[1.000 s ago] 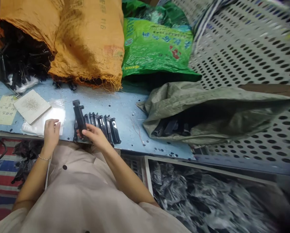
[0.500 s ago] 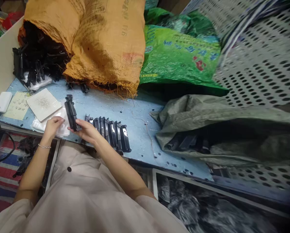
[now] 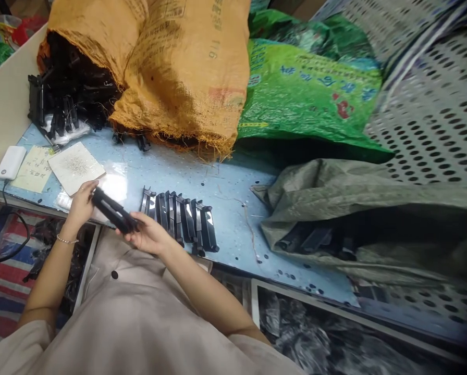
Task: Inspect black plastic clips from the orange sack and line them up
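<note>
My right hand [image 3: 149, 233] grips the lower end of a long black plastic part [image 3: 114, 211], which is tilted over the table's front edge. At the part's upper left end is my left hand [image 3: 82, 204], its fingers closed by a white tile [image 3: 76, 167] with tiny grains on it; what its fingertips hold is too small to make out. Clear plastic film [image 3: 114, 183] lies beneath and behind the part. Just right of my right hand, several black parts [image 3: 179, 216] stand in a row on the blue table.
An orange sack [image 3: 186, 78] and a green sack [image 3: 304, 94] lie along the back. A grey sack [image 3: 327, 177] with black parts inside rests at the right. Black parts [image 3: 69, 99] spill from the orange sack, near a white device [image 3: 10, 162] and a yellow note [image 3: 32, 169].
The black part has tipped from near upright to a slant and come nearer the table's front edge. My left hand has moved up against its upper end. The view has shifted slightly.
</note>
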Motion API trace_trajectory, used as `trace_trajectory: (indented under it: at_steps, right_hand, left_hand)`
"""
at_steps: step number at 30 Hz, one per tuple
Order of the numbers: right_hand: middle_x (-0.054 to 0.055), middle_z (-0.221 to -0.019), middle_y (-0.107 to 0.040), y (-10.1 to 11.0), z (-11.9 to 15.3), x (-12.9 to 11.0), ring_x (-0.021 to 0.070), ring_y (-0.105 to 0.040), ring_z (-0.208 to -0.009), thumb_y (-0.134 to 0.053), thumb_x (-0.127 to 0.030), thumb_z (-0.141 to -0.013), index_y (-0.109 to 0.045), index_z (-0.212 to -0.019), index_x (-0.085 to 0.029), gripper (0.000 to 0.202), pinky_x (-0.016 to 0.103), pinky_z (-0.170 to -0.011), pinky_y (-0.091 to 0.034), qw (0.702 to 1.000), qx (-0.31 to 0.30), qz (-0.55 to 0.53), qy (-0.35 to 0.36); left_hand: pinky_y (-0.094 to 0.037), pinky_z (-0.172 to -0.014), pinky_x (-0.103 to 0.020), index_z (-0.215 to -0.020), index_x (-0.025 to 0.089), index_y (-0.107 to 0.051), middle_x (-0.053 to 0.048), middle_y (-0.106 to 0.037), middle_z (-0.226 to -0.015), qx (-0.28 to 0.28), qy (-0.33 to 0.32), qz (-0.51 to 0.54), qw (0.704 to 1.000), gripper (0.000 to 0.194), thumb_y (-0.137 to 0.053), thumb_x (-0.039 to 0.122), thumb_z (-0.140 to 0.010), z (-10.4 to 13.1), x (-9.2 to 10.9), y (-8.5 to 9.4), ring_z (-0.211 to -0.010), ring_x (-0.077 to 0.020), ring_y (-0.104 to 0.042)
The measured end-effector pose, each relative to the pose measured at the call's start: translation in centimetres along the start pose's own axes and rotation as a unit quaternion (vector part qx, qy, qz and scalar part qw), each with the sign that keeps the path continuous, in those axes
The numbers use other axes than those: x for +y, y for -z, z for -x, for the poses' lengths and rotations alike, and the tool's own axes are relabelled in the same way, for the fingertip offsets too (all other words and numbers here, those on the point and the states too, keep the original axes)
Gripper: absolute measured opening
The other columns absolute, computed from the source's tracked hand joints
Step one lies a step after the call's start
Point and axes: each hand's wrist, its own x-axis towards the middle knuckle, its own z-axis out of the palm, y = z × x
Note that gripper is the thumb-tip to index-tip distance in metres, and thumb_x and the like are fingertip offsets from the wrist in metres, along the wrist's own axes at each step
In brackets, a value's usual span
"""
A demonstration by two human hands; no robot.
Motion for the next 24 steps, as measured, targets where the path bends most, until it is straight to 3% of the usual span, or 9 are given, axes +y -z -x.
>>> trace_trajectory:
  at_steps: [3,7,10,13,14,16,20,22,24]
  right_hand:
    - [0.014,-0.085,-0.075,0.0,-1.3,0.5,0.0083,-0.067,-0.057,-0.037,-0.034,-0.104,-0.058,-0.112,-0.006,0.036,0.012,-0.052,-0.055,0.998,0.006,-0.044,-0.038]
    - [0.007,-0.08,-0.071,-0.8,-3.2,1.0,0.0074,-0.061,-0.057,-0.049,-0.033,-0.1,-0.062,-0.104,-0.01,0.027,0.013,-0.05,-0.051,0.989,0.08,0.104,0.072]
    - [0.005,-0.091,-0.072,-2.0,-2.9,1.8,0.0124,-0.066,-0.074,-0.065,-0.033,-0.091,-0.065,-0.11,-0.013,0.028,0.02,-0.063,-0.056,0.92,0.101,0.334,0.178]
    - [0.008,-0.119,-0.071,-3.2,-0.8,1.7,0.0197,-0.068,-0.102,-0.068,-0.039,-0.089,-0.055,-0.137,-0.017,0.054,0.031,-0.088,-0.057,0.846,-0.002,0.498,0.189]
    - [0.009,-0.124,-0.07,-3.5,0.1,1.3,0.0214,-0.068,-0.108,-0.066,-0.041,-0.091,-0.052,-0.141,-0.019,0.056,0.034,-0.093,-0.055,0.813,-0.008,0.553,0.18]
    - [0.012,-0.122,-0.071,-3.5,1.8,0.2,0.0248,-0.068,-0.111,-0.056,-0.042,-0.099,-0.054,-0.139,-0.018,0.048,0.037,-0.096,-0.052,0.705,0.092,0.688,0.147]
    - [0.022,-0.102,-0.073,-2.2,3.1,-1.4,0.0326,-0.072,-0.096,-0.046,-0.041,-0.103,-0.051,-0.135,-0.006,0.047,0.04,-0.081,-0.054,0.405,0.358,0.841,0.012]
    - [0.023,-0.104,-0.072,-1.6,2.9,-1.5,0.0322,-0.073,-0.093,-0.048,-0.039,-0.102,-0.041,-0.142,-0.004,0.054,0.037,-0.075,-0.055,0.35,0.361,0.864,-0.02]
    - [0.023,-0.109,-0.071,-1.3,2.7,-1.4,0.0309,-0.073,-0.094,-0.048,-0.032,-0.101,-0.033,-0.147,-0.005,0.056,0.036,-0.075,-0.055,0.347,0.351,0.869,-0.026]
  left_hand:
    - [-0.044,-0.116,-0.042,-0.145,0.02,-0.053,-0.013,-0.055,-0.143,0.008,-0.033,0.006,0.999,0.056,-0.043,0.007,-0.092,1.4,1.3,0.8,-0.135,-0.0225,-0.053]
    - [-0.041,-0.119,-0.041,-0.157,0.026,-0.035,-0.011,-0.049,-0.151,-0.089,-0.167,0.031,0.981,0.066,-0.037,0.004,-0.094,4.8,5.5,0.9,-0.142,-0.0203,-0.047]
    - [-0.045,-0.117,-0.043,-0.158,0.025,-0.031,-0.013,-0.049,-0.151,-0.138,-0.172,0.036,0.975,0.069,-0.047,0.009,-0.093,7.0,7.9,1.3,-0.14,-0.024,-0.049]
    - [-0.051,-0.11,-0.041,-0.144,0.025,-0.053,-0.012,-0.063,-0.133,-0.087,-0.137,-0.008,0.987,0.053,-0.056,0.017,-0.092,8.9,8.5,4.4,-0.124,-0.0249,-0.061]
    - [-0.052,-0.106,-0.039,-0.136,0.026,-0.061,-0.01,-0.066,-0.126,-0.078,-0.115,-0.022,0.99,0.044,-0.058,0.019,-0.093,9.7,8.2,5.9,-0.118,-0.0236,-0.064]
    - [-0.054,-0.099,-0.034,-0.123,0.027,-0.068,-0.007,-0.069,-0.119,-0.112,-0.043,-0.052,0.991,0.031,-0.059,0.027,-0.094,11.3,7.1,8.9,-0.109,-0.022,-0.068]
    - [-0.055,-0.089,-0.033,-0.106,0.024,-0.074,-0.007,-0.073,-0.111,-0.3,0.12,-0.153,0.934,0.022,-0.06,0.03,-0.091,13.5,2.2,9.9,-0.1,-0.0241,-0.072]
    - [-0.053,-0.088,-0.034,-0.094,0.019,-0.076,-0.011,-0.075,-0.104,-0.374,0.189,-0.208,0.884,0.015,-0.064,0.02,-0.085,13.6,-0.4,7.7,-0.099,-0.027,-0.072]
    - [-0.052,-0.086,-0.035,-0.086,0.016,-0.075,-0.015,-0.076,-0.098,-0.405,0.233,-0.245,0.85,0.012,-0.065,0.013,-0.08,12.9,-1.9,5.0,-0.098,-0.0301,-0.072]
